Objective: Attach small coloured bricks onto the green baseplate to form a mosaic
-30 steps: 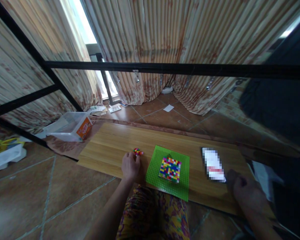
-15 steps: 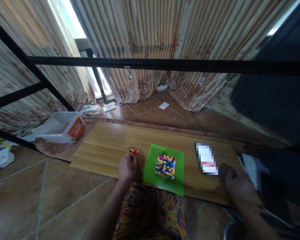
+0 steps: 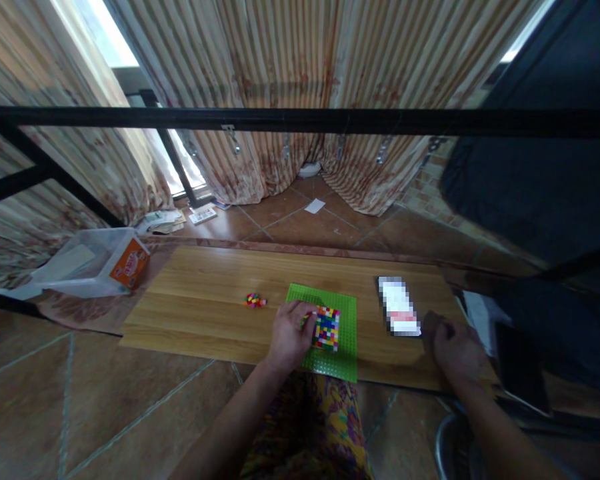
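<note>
A green baseplate lies on a low wooden board in front of me. A square block of small multicoloured bricks stands on it. My left hand rests on the plate's left part, fingertips against the block's left side; whether it pinches a brick is hidden. A small pile of loose coloured bricks lies on the board to the left. My right hand rests curled on the board's right end, beside a flat white-faced object.
A black metal bar crosses the view above the board. A clear plastic box with an orange label sits on the floor at left. A dark flat device lies at right, curtains behind. A metal bowl rim shows at the bottom right.
My left hand moved right from beside the loose brick pile onto the green baseplate, up against the brick block. The view shifted left and down. The right hand stayed at the board's right end.
</note>
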`<state>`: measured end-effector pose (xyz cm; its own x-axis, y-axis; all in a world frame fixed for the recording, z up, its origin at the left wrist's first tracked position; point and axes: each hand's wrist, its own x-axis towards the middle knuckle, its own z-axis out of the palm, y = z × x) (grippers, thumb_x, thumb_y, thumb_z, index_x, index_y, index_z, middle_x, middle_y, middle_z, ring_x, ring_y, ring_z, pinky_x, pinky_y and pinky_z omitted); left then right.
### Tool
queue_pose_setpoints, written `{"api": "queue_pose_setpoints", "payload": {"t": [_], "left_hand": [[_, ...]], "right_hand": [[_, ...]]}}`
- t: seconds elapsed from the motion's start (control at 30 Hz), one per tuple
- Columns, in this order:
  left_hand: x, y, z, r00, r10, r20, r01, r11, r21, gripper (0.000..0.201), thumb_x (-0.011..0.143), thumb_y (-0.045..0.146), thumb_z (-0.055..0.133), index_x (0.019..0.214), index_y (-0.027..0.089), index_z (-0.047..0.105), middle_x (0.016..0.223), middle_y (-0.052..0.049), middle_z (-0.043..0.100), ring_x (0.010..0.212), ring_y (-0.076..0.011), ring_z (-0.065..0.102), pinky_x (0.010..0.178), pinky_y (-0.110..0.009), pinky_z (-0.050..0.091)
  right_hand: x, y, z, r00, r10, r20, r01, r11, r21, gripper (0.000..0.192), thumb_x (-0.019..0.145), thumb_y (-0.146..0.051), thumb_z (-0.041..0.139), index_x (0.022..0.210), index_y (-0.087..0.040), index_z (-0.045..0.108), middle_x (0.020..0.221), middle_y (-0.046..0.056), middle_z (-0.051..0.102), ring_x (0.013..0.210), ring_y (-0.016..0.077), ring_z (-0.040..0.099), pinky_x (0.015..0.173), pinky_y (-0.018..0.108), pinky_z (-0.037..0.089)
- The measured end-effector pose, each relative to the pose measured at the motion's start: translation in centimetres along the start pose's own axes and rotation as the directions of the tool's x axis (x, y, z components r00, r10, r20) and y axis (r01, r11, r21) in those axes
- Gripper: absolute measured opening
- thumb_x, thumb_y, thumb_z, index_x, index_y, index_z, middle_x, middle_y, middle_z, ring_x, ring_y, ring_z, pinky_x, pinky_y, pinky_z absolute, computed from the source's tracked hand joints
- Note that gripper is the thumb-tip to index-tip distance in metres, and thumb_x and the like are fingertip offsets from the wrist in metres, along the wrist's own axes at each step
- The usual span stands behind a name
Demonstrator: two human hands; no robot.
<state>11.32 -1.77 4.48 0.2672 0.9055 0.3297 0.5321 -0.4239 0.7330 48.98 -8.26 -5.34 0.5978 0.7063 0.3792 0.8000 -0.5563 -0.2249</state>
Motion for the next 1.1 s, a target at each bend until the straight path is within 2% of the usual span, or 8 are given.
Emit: {"api": "queue_pose_setpoints", "payload": {"t": [0.13,0.3,0.63,0.9,1.1], "left_hand": [[1.0,1.3,1.3,0.995,0.062,0.079,-0.065,0.997,0.039,0.014,0.091,0.021,0.056,0.091,0.024,0.070,0.095,-0.002,0.072,0.094,-0.0192,0.061,0.092,-0.037,0.043],[1.6,1.1,2.6,0.987,0.094,0.131,-0.106,0.990,0.089,0.015,0.089,0.020,0.059,0.093,0.027,0.072,0.106,-0.001,0.071,0.104,-0.0208,0.058,0.097,-0.041,0.039],[1.6,1.0,3.2,0.987,0.062,0.146,-0.083,0.986,0.142,0.016,0.083,0.013,0.059,0.086,0.025,0.070,0.102,-0.001,0.072,0.100,-0.0210,0.059,0.097,-0.041,0.038],[2.3,1.0,3.6,0.985,-0.064,0.157,0.041,0.988,0.146,0.017,0.077,0.010,0.060,0.085,0.023,0.068,0.090,-0.002,0.071,0.093,-0.0211,0.061,0.091,-0.039,0.043],[2.4,0.8,3.3,0.979,-0.078,0.187,0.055,0.991,0.124,0.020,0.074,0.010,0.060,0.088,0.023,0.068,0.093,-0.002,0.072,0.093,-0.0209,0.063,0.091,-0.038,0.045]], "right_hand": [[0.0,-0.3,-0.3,1.000,0.009,0.000,-0.009,1.000,-0.008,0.038,0.089,-0.034,0.041,0.097,-0.011,0.070,0.091,0.015,0.066,0.079,0.0233,0.059,0.070,0.034,0.043],[0.0,-0.3,-0.2,1.000,0.005,-0.011,-0.005,0.999,-0.034,0.038,0.090,-0.035,0.041,0.096,-0.011,0.070,0.089,0.015,0.066,0.078,0.0229,0.059,0.067,0.032,0.041],[0.0,0.1,0.1,0.999,-0.027,-0.027,0.027,1.000,-0.016,0.038,0.090,-0.035,0.040,0.094,-0.011,0.069,0.087,0.015,0.065,0.079,0.0234,0.058,0.065,0.032,0.040],[0.0,0.0,0.0,0.999,-0.012,-0.033,0.011,1.000,-0.022,0.039,0.090,-0.037,0.039,0.092,-0.012,0.069,0.088,0.015,0.066,0.078,0.0240,0.058,0.065,0.033,0.041],[0.1,0.1,0.0,1.000,-0.024,-0.017,0.024,1.000,-0.015,0.039,0.089,-0.036,0.039,0.093,-0.012,0.069,0.089,0.015,0.066,0.080,0.0238,0.058,0.067,0.033,0.042]]}}
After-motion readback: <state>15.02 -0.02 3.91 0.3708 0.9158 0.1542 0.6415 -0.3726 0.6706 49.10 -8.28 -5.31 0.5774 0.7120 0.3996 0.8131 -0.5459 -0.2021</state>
